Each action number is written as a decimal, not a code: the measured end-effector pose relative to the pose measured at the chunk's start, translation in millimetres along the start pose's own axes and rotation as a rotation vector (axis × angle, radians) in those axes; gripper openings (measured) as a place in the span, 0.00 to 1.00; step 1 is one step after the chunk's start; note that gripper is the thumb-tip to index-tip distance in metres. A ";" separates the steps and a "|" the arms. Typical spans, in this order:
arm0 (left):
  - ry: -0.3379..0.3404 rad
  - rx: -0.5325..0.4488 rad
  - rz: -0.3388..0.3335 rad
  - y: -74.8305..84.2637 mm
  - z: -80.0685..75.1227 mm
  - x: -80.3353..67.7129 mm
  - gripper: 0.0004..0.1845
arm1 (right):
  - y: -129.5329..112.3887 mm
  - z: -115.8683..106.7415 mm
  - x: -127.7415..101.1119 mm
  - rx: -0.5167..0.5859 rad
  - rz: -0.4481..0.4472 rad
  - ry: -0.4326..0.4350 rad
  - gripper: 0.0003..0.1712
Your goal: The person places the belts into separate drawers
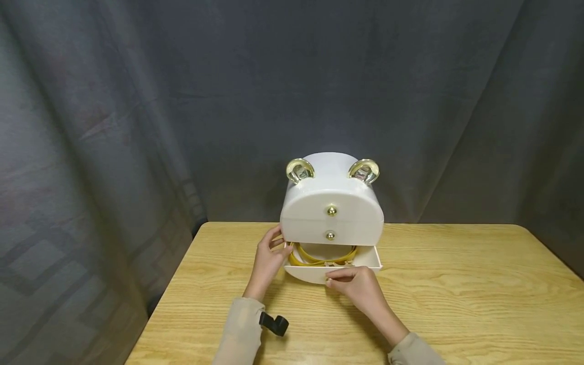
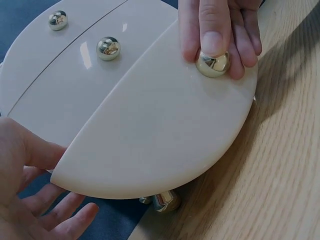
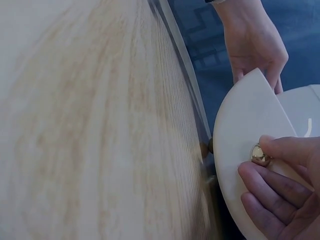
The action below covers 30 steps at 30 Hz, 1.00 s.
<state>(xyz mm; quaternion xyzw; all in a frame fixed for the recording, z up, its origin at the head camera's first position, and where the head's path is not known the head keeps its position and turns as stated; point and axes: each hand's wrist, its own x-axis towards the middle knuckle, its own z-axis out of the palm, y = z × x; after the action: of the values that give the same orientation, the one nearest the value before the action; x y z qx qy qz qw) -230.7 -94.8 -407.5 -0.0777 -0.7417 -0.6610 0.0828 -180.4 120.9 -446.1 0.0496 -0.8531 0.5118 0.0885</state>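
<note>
Cream-white and gold-knobbed, the jewellery box stands on the wooden table, its bottom drawer pulled out with a yellow band coiled inside. My right hand pinches the drawer's gold knob between thumb and fingers. My left hand, fingers loosely spread, rests against the box's left side beside the drawer.

Staged recording corner: grey curtain behind a wooden table.
</note>
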 end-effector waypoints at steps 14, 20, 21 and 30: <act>0.035 -0.002 0.017 -27.0 5.0 8.7 0.30 | 1.3 -0.1 7.4 0.018 -0.010 0.005 0.07; 0.013 -0.008 0.010 -29.0 8.5 4.8 0.29 | 8.0 -4.7 20.0 -0.008 -0.029 0.042 0.07; 0.007 -0.007 0.010 -28.9 9.2 3.8 0.29 | 9.0 -5.6 22.0 -0.013 -0.028 0.048 0.07; 0.016 -0.002 0.001 -26.6 10.3 1.7 0.28 | 11.5 -9.4 33.9 -0.026 -0.022 0.040 0.06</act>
<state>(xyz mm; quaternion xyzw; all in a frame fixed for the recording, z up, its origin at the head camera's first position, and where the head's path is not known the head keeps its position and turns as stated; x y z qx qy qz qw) -238.5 -87.6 -434.1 -0.0729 -0.7404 -0.6622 0.0889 -214.7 134.8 -444.9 0.0473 -0.8570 0.5007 0.1119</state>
